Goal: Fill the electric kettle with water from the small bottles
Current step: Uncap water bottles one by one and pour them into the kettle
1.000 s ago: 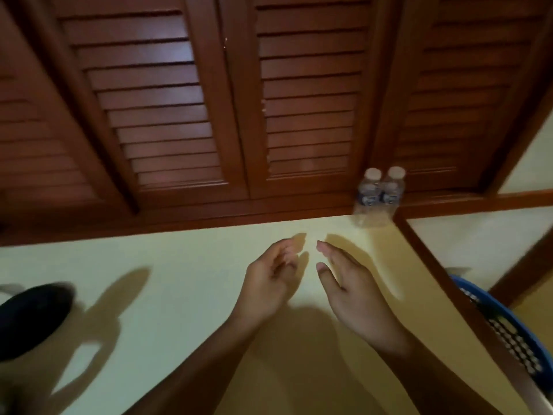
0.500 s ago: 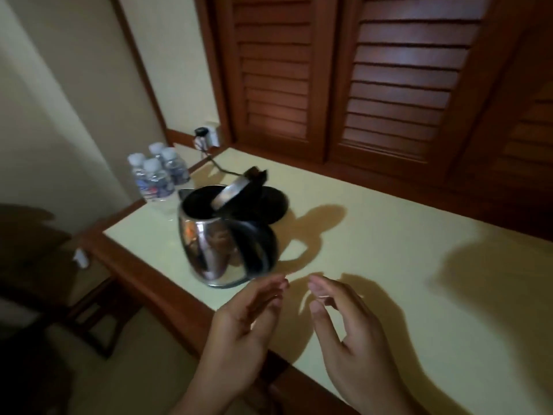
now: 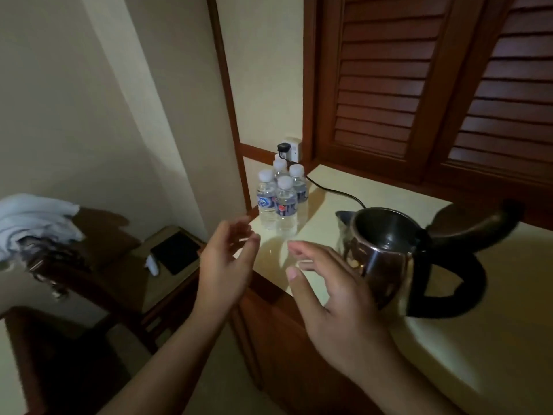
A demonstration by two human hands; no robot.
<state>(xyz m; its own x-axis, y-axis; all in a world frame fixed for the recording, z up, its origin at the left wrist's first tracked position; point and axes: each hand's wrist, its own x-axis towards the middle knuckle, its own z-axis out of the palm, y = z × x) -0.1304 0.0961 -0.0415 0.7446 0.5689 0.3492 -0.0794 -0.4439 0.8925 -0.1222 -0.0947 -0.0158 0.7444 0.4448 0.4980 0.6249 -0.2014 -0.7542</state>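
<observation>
Fingers of the left hand are spread loosely and slightly curled, with nothing between them; the palm faces the other hand. The right hand mirrors it, its fingers extended and parted, thumb held apart, also grasping nothing. Both hands float above the near edge of the counter, with a clear gap between them.

Taking the electric kettle as the landmark: it stands upright on the counter, steel-bodied, lid swung open toward its handle side, the dark interior showing. The black handle curves on the side away from the hands. The right hand's fingers lie just beside the kettle's spout side, close to the steel wall but not touching it.

Four small bottles stand clustered at the counter's corner, to the left of the kettle and farther back, all upright with white caps on. They sit beyond the fingertips of both hands, near but apart; the left hand's tips are the closer.

A black cord runs from behind the kettle to a plug in the wall socket behind the bottles. Louvred wooden doors rise behind the kettle.
</observation>
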